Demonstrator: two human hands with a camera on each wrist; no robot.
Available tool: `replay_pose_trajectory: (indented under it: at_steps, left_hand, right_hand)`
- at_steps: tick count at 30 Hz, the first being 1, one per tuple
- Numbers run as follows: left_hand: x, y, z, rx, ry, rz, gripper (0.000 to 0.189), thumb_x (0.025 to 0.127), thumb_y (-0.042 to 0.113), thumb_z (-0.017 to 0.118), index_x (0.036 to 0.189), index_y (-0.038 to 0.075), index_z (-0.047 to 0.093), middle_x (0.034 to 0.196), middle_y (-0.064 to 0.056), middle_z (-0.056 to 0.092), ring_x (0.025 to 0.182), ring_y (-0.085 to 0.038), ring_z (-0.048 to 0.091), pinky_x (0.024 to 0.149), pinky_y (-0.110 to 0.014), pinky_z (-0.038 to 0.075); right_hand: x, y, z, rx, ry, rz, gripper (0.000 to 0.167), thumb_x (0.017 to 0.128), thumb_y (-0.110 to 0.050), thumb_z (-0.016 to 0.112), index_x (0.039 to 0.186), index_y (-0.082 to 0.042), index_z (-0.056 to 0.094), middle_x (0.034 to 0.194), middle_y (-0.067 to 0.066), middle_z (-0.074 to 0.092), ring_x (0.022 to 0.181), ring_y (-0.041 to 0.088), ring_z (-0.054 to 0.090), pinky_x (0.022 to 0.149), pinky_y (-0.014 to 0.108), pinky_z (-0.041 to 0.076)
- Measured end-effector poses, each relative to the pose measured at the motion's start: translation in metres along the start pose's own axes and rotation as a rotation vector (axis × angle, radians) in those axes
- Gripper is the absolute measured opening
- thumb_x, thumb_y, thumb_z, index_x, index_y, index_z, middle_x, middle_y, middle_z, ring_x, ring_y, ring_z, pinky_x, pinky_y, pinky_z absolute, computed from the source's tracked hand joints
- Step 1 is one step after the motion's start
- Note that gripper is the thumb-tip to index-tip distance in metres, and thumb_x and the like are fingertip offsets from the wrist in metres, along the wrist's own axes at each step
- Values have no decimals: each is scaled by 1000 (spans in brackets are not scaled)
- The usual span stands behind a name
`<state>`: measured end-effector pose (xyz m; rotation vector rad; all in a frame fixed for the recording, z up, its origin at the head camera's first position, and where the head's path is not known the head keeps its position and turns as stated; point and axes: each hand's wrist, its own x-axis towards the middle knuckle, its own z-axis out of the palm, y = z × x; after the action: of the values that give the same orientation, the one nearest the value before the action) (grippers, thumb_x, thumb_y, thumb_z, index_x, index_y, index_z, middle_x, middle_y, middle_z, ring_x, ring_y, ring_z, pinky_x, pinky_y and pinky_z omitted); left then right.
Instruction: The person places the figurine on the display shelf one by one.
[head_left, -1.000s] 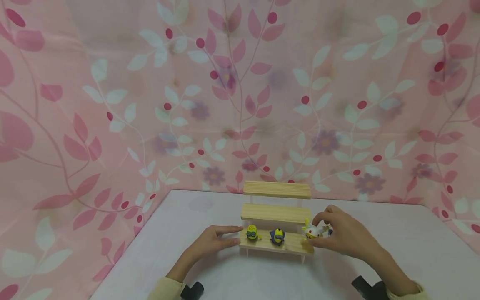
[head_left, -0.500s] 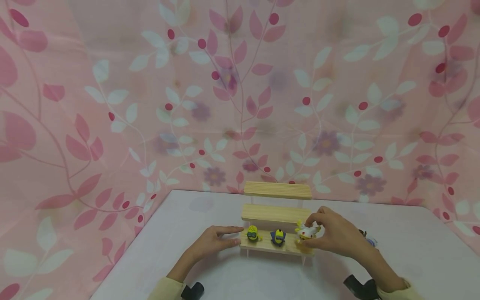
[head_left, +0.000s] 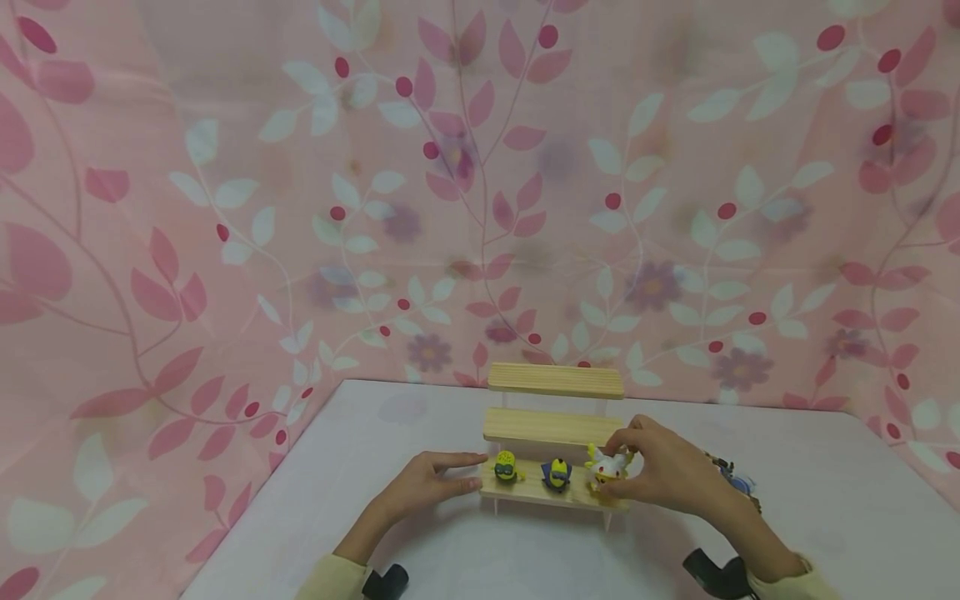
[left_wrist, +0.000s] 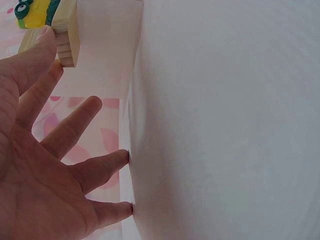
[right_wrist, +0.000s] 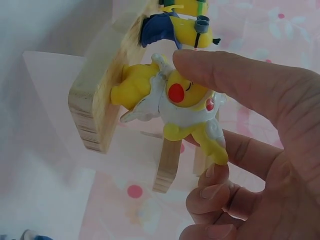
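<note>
Right hand (head_left: 671,471) is pinching a yellow-and-white plastic figurine (right_wrist: 185,117) on the three-tier pale-wood stand (head_left: 551,426) — left hand (head_left: 420,483), spread, is touching the stand's end, apparently bracing it.

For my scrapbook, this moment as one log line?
right hand: grips Pikachu figurine on bottom shelf; left hand: at shelf's left end; Minion figurines: two, same shelf

Beyond the grip: pink wall covering (head_left: 480,275), printed with white and pink leaves, red berries, purplish flowers; faint creases. Spreads left and right of the grip too. Beneath the grip: white-topped table (head_left: 540,558). Light dim, shadows soft.
</note>
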<state>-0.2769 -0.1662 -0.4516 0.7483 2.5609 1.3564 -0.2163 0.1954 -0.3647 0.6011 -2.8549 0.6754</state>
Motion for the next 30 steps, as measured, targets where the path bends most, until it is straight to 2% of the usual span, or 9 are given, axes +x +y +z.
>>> replay_pose_trajectory:
  at_steps: [5, 11, 22, 30]
  left_hand:
    - [0, -1, 0, 4, 1, -1, 40, 87, 43, 74, 126, 32, 69, 131, 9, 62, 133, -25, 48, 110, -60, 32]
    - [0, -1, 1, 3, -2, -3, 40, 87, 44, 74, 126, 33, 69, 131, 7, 62, 133, -26, 48, 109, -61, 32]
    - [0, -1, 1, -1, -4, 7, 41, 87, 43, 73, 126, 32, 69, 130, 10, 62, 133, -25, 48, 109, -60, 32]
    - [-1, 2, 0, 9, -4, 1, 42, 88, 44, 73, 127, 30, 69, 131, 9, 62, 133, -26, 48, 109, -59, 32]
  right_hand:
    - [0, 0, 1, -14, -1, 17, 39, 67, -45, 89, 96, -26, 71, 88, -8, 50, 73, 10, 47, 53, 24, 39]
    - [-2, 1, 0, -8, -9, 30, 41, 67, -46, 89, 98, -25, 71, 90, -7, 51, 80, 15, 53, 54, 24, 41]
    - [-6, 2, -3, -13, -12, 50, 45, 67, -50, 88, 101, -26, 71, 92, -6, 54, 86, 17, 54, 55, 25, 43]
    - [-15, 7, -14, -55, 14, 60, 51, 68, -56, 84, 107, -26, 69, 88, -6, 52, 72, 11, 46, 52, 26, 39]
